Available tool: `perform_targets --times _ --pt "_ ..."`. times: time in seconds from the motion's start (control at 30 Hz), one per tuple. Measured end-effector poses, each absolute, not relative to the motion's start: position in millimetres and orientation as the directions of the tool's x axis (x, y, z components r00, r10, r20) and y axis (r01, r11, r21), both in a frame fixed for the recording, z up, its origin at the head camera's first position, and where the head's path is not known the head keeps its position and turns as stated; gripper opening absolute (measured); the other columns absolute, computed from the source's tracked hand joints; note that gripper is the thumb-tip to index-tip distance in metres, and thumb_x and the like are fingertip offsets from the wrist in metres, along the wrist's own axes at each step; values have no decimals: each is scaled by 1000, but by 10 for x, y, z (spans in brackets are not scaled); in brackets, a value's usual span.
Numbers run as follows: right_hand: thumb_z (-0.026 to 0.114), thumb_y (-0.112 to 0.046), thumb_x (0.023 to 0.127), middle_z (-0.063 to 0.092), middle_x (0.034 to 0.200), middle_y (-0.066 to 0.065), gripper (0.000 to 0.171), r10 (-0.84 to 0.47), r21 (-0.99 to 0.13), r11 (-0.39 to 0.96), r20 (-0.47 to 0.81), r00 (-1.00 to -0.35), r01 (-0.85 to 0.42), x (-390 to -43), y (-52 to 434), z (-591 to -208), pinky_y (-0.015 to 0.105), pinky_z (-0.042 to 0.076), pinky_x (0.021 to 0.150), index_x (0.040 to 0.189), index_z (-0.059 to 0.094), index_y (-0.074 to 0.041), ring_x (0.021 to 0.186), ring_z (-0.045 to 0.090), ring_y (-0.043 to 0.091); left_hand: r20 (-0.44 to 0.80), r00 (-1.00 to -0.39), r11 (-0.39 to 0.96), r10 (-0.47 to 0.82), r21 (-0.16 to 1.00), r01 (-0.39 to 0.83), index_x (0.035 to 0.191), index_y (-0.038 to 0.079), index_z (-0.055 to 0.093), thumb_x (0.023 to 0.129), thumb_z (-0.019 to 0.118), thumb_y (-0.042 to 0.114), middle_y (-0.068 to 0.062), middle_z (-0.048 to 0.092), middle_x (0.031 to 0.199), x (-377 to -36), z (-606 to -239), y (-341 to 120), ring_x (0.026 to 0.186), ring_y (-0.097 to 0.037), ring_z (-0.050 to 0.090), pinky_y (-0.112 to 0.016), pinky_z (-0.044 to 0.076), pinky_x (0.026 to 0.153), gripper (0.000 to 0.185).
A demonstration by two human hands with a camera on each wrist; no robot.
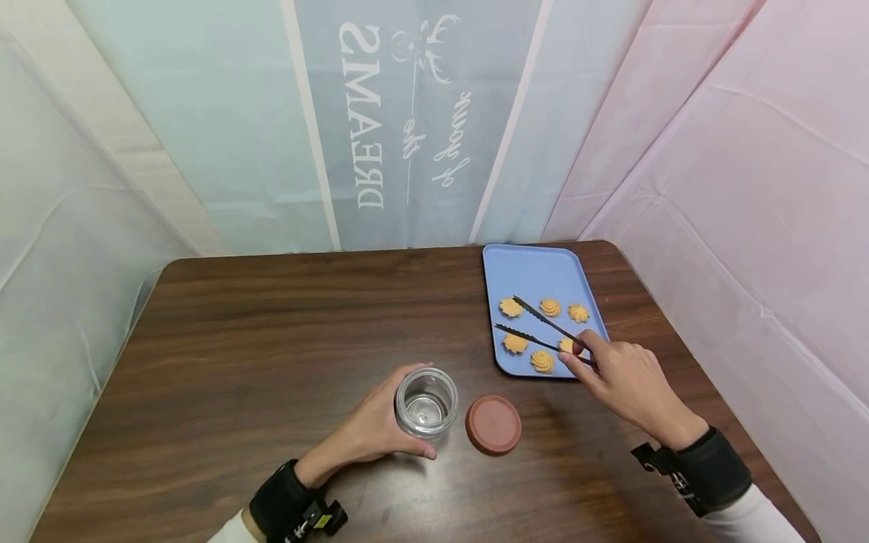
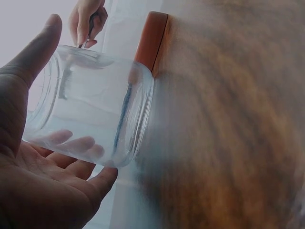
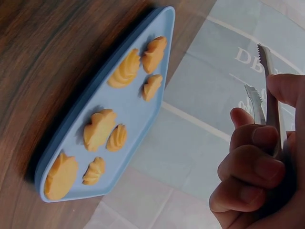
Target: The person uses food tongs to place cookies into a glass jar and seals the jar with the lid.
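Observation:
My left hand (image 1: pixel 370 424) grips a clear glass jar (image 1: pixel 426 407), thumb on the near side and fingers round the far side. The jar has no lid on, and nothing shows inside it. My right hand (image 1: pixel 630 383) holds dark metal tongs (image 1: pixel 548 320) over a blue tray (image 1: pixel 532 268). The serrated tips of the tongs stand apart with nothing between them. Several golden swirled cookies (image 1: pixel 542 361) lie spread on the tray, one partly hidden by the right hand. In the right wrist view the tongs (image 3: pixel 272 109) are held in curled fingers.
A round reddish-brown lid (image 1: pixel 493 424) lies on the wooden table (image 1: pixel 271 339), just right of the jar. The tray sits at the table's far right. A printed cloth (image 1: pixel 421 121) hangs behind the far edge, and pale cloth hangs at both sides.

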State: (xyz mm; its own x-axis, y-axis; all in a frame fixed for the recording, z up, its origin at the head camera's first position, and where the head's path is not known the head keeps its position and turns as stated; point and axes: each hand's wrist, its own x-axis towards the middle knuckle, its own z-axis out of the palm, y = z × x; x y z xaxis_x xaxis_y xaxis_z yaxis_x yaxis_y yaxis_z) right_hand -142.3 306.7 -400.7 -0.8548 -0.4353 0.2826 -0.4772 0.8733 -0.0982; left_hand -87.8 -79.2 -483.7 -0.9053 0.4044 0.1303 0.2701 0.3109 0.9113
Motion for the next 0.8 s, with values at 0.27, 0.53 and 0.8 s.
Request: perform_targets --times 0.27,0.53,0.8 --pt "74 -37 100 55 59 -10 25 -427 -83 886 241 -872 -457 -1414 3155 -4063 30 38 47 96 66 -14 50 43 3 119 -905 323 407 908 265 157 14 44 57 107 30 1 60 148 -892 -4840 -794 136 -26 58 -52 45 112 119" --pt "73 -39 100 55 60 -8 27 -398 -67 907 188 -898 -416 -1405 3246 -4153 32 36 45 97 67 -13 49 43 7 130 -908 327 397 905 272 156 15 45 54 108 28 0 61 147 -891 -4851 -786 135 -26 59 -52 45 113 121" --pt "74 -39 99 53 58 -8 27 -396 -55 910 176 -901 -411 -1405 3313 -4230 32 36 44 96 67 -13 48 42 7 121 -911 327 394 908 261 155 16 46 53 108 28 2 62 146 -899 -4851 -765 135 -24 59 -49 45 113 121"
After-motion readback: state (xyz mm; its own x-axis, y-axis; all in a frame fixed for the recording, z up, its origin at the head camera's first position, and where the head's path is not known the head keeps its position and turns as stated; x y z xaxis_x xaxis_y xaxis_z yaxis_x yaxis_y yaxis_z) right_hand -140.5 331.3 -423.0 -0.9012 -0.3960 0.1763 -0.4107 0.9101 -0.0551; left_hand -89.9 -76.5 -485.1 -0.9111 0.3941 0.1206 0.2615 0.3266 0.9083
